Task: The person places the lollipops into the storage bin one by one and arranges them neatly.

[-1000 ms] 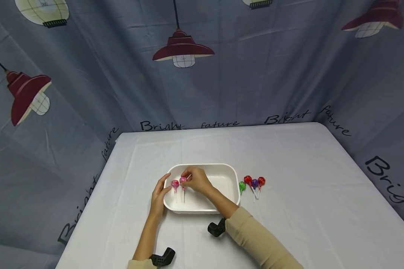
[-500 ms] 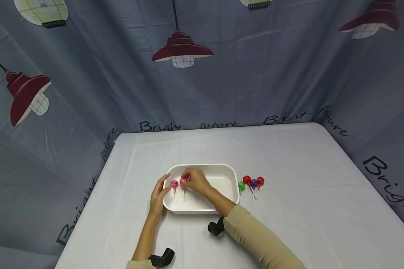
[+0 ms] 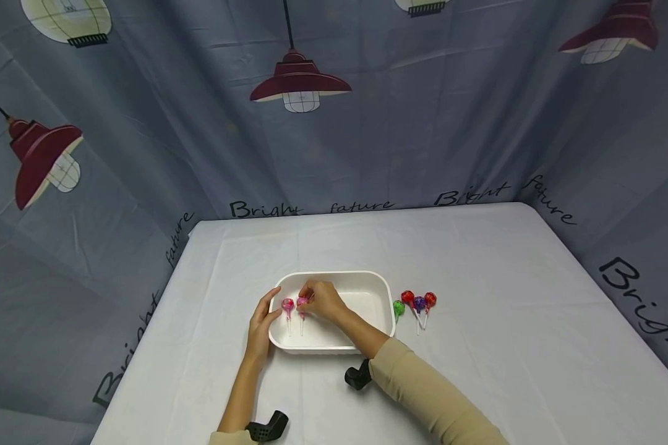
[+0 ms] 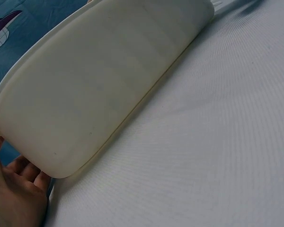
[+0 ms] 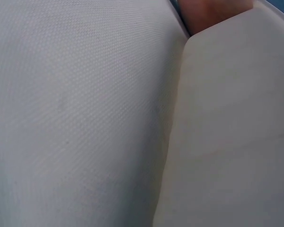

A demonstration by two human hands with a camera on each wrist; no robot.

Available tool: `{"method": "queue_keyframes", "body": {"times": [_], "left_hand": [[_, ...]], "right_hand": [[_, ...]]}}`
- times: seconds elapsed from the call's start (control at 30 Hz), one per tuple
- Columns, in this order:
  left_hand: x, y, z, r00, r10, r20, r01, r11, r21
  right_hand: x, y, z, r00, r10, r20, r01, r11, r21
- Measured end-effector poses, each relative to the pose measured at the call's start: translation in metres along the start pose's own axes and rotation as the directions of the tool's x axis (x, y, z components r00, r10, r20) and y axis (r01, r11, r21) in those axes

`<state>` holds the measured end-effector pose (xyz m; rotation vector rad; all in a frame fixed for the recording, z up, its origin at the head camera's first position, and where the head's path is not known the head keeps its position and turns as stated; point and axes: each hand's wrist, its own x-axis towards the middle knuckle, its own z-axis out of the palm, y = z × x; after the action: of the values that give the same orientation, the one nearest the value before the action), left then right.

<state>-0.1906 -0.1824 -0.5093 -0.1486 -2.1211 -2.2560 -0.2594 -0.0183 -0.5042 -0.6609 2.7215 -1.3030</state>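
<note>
Gripping the white tray (image 3: 362, 312) by the left end with my left hand (image 3: 260, 324), I pinch a pink lollipop (image 3: 302, 301) inside it with my right hand (image 3: 324, 301), beside a second pink lollipop (image 3: 287, 305). To its right lie a green lollipop (image 3: 399, 308), two red lollipops (image 3: 407, 297) and a purple lollipop (image 3: 419, 303); a grey-blue curtain (image 3: 323, 157) hangs beyond.

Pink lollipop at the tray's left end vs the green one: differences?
Colour: the pink lollipop has a pink head, the green lollipop a green one.
Place: the pink lollipop is inside the white tray, the green lollipop outside, by its right end.
Visibility: the pink lollipop's white stick shows clearly; the green lollipop's barely does.
Shared: round heads.
</note>
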Motion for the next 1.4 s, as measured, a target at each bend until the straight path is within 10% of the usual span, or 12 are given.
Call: {"method": "queue_keyframes", "body": {"times": [0.73, 1.4], "left_hand": [[0.009, -0.030, -0.005, 0.999, 0.043, -0.024, -0.044, 0.998, -0.048], [0.009, -0.032, -0.006, 0.999, 0.037, -0.026, -0.038, 0.998, -0.056]], "right_hand": [[-0.005, 0.001, -0.004, 0.999, -0.016, -0.037, 0.014, 0.998, -0.054], [-0.023, -0.014, -0.049, 0.986, -0.107, -0.130, 0.123, 0.985, 0.120]]}}
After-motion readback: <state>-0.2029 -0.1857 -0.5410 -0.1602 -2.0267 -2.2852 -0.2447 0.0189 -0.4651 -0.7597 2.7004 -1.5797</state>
